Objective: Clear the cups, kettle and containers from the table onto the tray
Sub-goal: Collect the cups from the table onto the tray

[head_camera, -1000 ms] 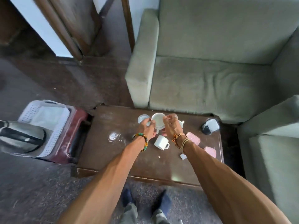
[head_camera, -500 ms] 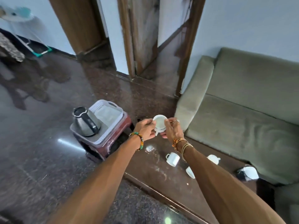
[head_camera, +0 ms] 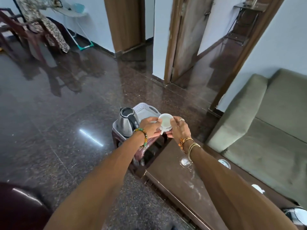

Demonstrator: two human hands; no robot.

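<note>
Both your hands are on one white cup (head_camera: pixel 165 124).
- Left hand (head_camera: pixel 150 127): fingers curled round the cup's left side. There's a beaded bracelet (head_camera: pixel 143 136) on that wrist.
- Right hand (head_camera: pixel 178 129): fingers curled round the cup's right side, with a ring on one finger and cord bands (head_camera: pixel 187 143) on the wrist.
- Cup: mouth tipped towards you, and the inside shows plain white. It's over the near right part of the tray (head_camera: pixel 146 110), just beside the kettle (head_camera: pixel 127 124). I can't tell if it touches the tray, because your hands hide its underside.
- Kettle: upright on the tray's left part, steel body with a black handle.
- Tray: white with slotted walls. It sits on a dark red stool (head_camera: pixel 142 150) at the left end of the brown table (head_camera: pixel 174 185).
- On the table:
  - A clear round piece (head_camera: pixel 185 161) is right beside your right forearm.
  - A second round piece (head_camera: pixel 224 163) lies past the forearm, near the far edge.
  - A small white piece (head_camera: pixel 258 188) further right is partly hidden by your arm.
  - A dark-and-white item (head_camera: pixel 295 214) at the frame edge is too cropped to identify.
- A green sofa (head_camera: pixel 269 123) stands behind the table, and the dark floor (head_camera: pixel 66 113) is glossy.
</note>
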